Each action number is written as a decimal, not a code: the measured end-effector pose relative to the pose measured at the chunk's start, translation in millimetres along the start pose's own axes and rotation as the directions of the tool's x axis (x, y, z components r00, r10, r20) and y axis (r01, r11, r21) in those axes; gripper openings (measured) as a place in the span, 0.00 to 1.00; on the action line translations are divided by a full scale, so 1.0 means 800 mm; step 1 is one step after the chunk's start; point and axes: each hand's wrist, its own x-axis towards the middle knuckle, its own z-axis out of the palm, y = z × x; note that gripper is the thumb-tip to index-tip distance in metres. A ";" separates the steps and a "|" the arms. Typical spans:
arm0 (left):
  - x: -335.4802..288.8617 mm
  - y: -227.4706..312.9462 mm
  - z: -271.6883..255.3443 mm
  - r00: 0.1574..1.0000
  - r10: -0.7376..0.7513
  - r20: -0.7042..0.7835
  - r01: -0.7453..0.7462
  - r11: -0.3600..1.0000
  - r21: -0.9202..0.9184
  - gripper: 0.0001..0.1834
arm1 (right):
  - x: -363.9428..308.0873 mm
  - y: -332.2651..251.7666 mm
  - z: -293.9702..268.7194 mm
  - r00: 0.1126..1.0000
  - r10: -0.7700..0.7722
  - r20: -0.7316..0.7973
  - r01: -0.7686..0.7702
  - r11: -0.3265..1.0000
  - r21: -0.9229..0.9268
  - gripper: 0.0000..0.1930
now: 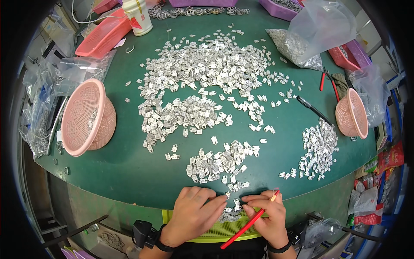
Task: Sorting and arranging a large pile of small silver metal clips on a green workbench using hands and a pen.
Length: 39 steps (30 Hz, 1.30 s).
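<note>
My left hand (195, 212) is at the near table edge, palm down, its fingers bent together and their tips at a small silver metal tag (227, 195). My thumb there is mostly hidden. In my right hand (268, 216) a slim red stick with a pale tip (246, 227) lies slantwise, gripped between the fingers. Another small tag (236, 203) sits between my two hands, by the right fingertips. Below them, a yellow-green basket (202, 235) with loose grey pieces in it stands under the table edge. A small heap of tags (220, 162) lies just beyond my hands.
Larger heaps of tags (207, 64) cover the middle of the green table (116, 177); another pile (319, 149) lies right. Pink baskets (110, 125) (343, 116) stand at both sides. A black pen (314, 110), red-handled pliers (334, 88), a white bottle (140, 21) and a plastic bag of pieces (295, 47) lie farther off.
</note>
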 end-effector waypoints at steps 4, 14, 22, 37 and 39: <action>0.008 0.005 0.007 0.988 -0.115 -0.105 0.116 0.993 0.002 0.09 | 0.005 -0.009 0.008 0.999 0.029 -0.035 -0.031 0.999 -0.032 0.10; 0.008 0.013 0.016 0.969 -0.188 -0.162 0.182 0.982 -0.053 0.09 | 0.014 -0.020 0.017 0.998 0.052 0.044 -0.055 0.997 0.052 0.13; -0.007 0.008 0.009 0.984 -0.084 -0.155 0.089 0.996 0.026 0.09 | 0.011 -0.014 0.019 0.993 -0.119 -0.010 0.119 0.992 -0.029 0.16; -0.007 0.006 0.000 0.980 -0.152 -0.128 0.150 0.988 -0.024 0.12 | 0.000 -0.007 -0.002 0.995 0.094 -0.019 -0.089 0.982 0.168 0.08; -0.007 0.005 -0.001 0.986 -0.125 -0.105 0.125 0.992 -0.009 0.13 | 0.003 -0.007 -0.002 0.998 0.057 0.023 -0.059 0.990 0.129 0.09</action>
